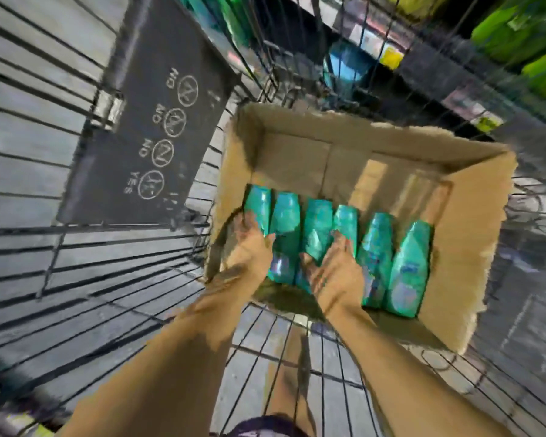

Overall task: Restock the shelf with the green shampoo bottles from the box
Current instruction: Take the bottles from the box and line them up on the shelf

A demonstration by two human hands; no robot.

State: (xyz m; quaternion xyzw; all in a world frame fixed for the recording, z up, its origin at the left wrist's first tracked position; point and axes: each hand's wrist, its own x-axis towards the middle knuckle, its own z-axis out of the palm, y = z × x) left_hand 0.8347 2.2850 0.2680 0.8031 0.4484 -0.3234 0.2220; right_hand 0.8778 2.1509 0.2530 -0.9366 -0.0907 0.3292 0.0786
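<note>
An open cardboard box (473,222) sits in a wire cart and holds a row of several green shampoo bottles (410,266) lying side by side. My left hand (249,247) is inside the box at its left end, fingers and thumb wrapped around the leftmost bottle (259,203). My right hand (331,269) is closed around the third bottle (317,225), thumb on its left side and fingers on its right. Motion blurs the picture. The shelf (454,99) runs across the top right, beyond the cart's wires.
The wire cart (114,279) surrounds the box, and its dark child-seat flap (145,121) with printed signs stands at the left. Bright green bottles (514,36) and a blue pack (344,67) stand on the shelves. The far half of the box floor is bare cardboard.
</note>
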